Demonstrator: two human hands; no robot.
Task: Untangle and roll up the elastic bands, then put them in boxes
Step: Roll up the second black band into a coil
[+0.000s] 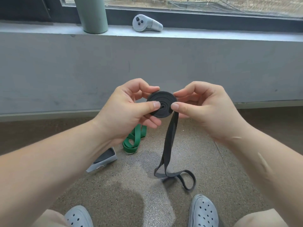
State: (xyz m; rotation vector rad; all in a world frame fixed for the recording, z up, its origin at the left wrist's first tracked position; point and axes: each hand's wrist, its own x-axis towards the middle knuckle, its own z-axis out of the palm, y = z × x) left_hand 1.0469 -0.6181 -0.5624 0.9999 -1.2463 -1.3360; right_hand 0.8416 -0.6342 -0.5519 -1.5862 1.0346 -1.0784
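Both hands raised mid-frame, over the floor (124, 190), holding the black elastic band (161, 104), most of it already wound into a flat spiral coil facing the camera. Left hand (129, 110) pinches the coil's left edge: thumb on the front face near the centre, curled fingers behind and under. Right hand (205, 108) pinches the right edge the same way, thumb on the front, index finger over the top rim. Both hands clamped on the coil, none of it resting on anything. Unrolled tail (169, 141) hangs straight down from the coil's lower right, just under the right thumb, reaches the floor and ends in a loose loop lying there in front of the right shoe (203, 212). Green elastic band (133, 141) lies in a tangle on the floor beyond the left wrist, partly hidden by the left hand, apart from the black one. Open white box (105, 159) with a dark inside sits on the floor just left of the green band, half covered by the left forearm; what it contains can't be made out. Left shoe (78, 217), a grey perforated clog like the right, at bottom edge. On the window ledge (213, 35) behind: a pale green bottle (91, 13) and a grey VR controller (146, 23), near each other, not touching.
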